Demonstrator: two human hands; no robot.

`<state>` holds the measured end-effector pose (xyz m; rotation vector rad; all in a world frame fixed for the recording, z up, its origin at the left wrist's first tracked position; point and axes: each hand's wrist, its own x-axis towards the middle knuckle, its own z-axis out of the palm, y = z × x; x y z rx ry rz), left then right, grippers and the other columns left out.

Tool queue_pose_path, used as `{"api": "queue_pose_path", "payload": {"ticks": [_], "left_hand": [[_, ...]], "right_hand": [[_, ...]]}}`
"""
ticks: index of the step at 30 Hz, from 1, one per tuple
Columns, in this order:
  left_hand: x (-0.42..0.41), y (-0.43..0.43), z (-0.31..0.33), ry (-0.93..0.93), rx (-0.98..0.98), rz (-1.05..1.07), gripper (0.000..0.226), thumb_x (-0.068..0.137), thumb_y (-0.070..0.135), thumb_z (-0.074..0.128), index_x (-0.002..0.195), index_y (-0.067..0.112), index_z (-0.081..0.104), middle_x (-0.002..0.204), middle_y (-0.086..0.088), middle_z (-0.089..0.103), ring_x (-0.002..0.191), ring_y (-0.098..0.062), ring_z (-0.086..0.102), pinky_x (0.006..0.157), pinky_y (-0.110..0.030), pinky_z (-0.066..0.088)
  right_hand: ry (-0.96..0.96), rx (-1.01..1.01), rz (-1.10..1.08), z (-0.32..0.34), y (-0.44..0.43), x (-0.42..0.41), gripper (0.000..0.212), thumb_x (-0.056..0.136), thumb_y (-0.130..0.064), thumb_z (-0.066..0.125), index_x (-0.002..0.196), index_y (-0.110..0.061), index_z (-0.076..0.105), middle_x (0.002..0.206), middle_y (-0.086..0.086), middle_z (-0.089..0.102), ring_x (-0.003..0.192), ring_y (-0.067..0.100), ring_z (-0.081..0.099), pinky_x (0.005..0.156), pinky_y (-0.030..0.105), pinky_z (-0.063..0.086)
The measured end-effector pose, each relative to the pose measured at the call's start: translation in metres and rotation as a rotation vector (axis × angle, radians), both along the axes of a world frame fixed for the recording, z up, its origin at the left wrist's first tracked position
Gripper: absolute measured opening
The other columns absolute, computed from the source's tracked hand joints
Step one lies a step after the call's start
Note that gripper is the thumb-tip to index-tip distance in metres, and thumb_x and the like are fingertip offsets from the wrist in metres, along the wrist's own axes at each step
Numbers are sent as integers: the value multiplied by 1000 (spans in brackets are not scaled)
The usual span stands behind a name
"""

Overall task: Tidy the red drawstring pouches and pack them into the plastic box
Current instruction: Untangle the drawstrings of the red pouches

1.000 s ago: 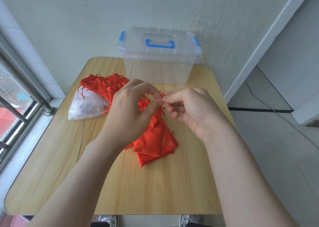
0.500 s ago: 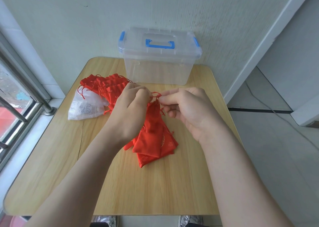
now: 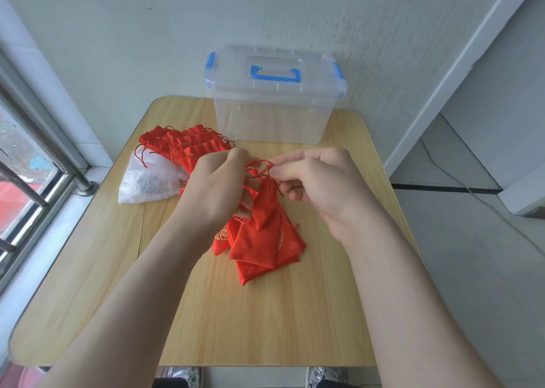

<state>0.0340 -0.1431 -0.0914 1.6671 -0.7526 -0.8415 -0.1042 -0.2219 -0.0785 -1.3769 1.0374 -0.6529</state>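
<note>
I see my left hand [image 3: 218, 187] and right hand [image 3: 321, 187] each pinching the thin red drawstring [image 3: 259, 164] of one red fabric pouch [image 3: 262, 222].

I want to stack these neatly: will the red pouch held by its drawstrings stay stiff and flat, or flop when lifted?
Probably floppy: the pouch sags in soft folds below the drawstrings pinched by the left hand and right hand. Likely light, as such thin strings carry it. Its shiny cloth may slide on the pile beneath.
</note>
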Motion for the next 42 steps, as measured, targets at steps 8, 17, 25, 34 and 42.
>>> {"api": "queue_pose_path", "payload": {"ticks": [8, 17, 25, 34, 42], "left_hand": [[5, 3, -8, -313, -112, 15, 62, 110, 50, 47, 81, -5, 49, 56, -15, 52, 50, -38, 62, 49, -39, 49], [8, 1, -14, -533, -147, 64, 59, 107, 49, 55, 74, 1, 63, 56, -13, 54, 58, -38, 60, 58, -48, 48], [13, -1, -21, -628, -154, 144, 57, 111, 39, 53, 71, -1, 60, 47, 4, 44, 46, -23, 43, 52, -38, 36], [13, -4, -25, -669, -137, 189, 40, 111, 25, 52, 83, 6, 72, 47, 7, 43, 47, -13, 39, 55, -40, 38], [15, -6, -28, -692, -119, 190, 34, 110, 20, 52, 91, 7, 77, 55, 14, 47, 53, -7, 44, 60, -34, 37]], "right_hand": [[39, -116, 113, 0, 0, -5, 15, 88, -4, 84, 98, -15, 84, 74, 2, 78, 66, 8, 66, 64, 20, 52], [295, -360, 34, 3, 4, -4, 10, 81, -16, 86, 83, -26, 83, 69, -8, 77, 67, 4, 73, 68, 24, 58], [444, -540, -21, 1, 7, -3, 14, 81, -26, 80, 68, -23, 77, 57, -12, 68, 65, -4, 65, 49, 8, 45], [556, -654, 26, -12, 5, 0, 11, 89, -16, 70, 83, -24, 76, 73, -9, 69, 74, 9, 67, 64, 20, 51], [541, -609, -124, -11, 5, 3, 14, 87, -11, 68, 89, -21, 77, 85, -2, 72, 91, 20, 69, 80, 31, 59]]}}
